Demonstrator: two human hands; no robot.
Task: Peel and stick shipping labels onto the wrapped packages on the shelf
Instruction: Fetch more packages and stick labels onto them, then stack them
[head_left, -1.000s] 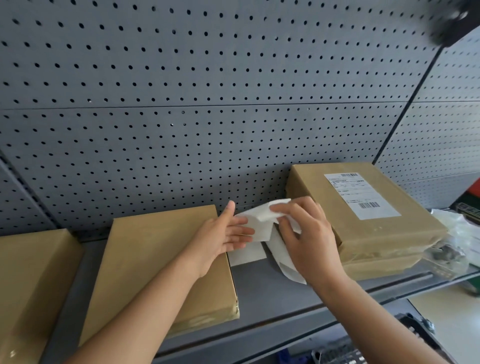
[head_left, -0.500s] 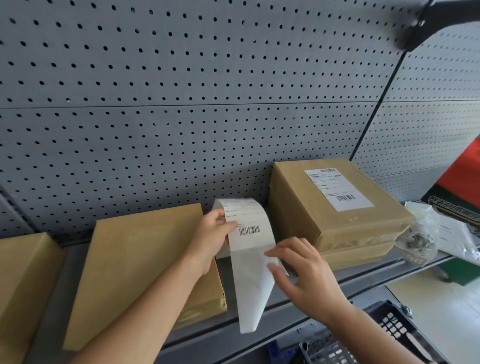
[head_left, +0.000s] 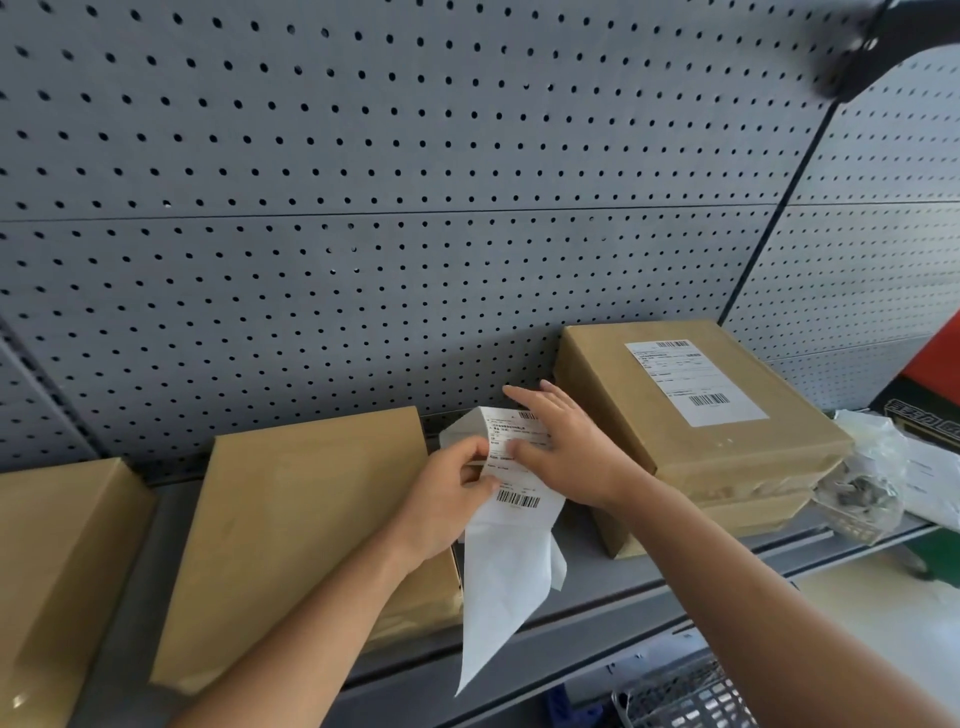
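We find the left hand (head_left: 451, 491) pinching the left edge of a white printed shipping label with barcode (head_left: 514, 467), held in the air between two packages above the grey metal shelf (head_left: 613, 597). The right hand (head_left: 563, 447), which half a second ago hung open below the strip, now lies flat and spread over the label's upper right part, fingers (head_left: 524, 397) extended. A long tail of blank white backing paper (head_left: 498, 587) hangs below the barcode past the shelf edge. We judge that peeling is under way and the label is not yet stuck. The flat brown-paper-wrapped package (head_left: 306, 530) left of the hands bears no label and is the likely target. The stacked brown-paper-wrapped package (head_left: 691, 431) on the right already carries one. A further brown wrapped package (head_left: 57, 551) at far left appears bare as well.
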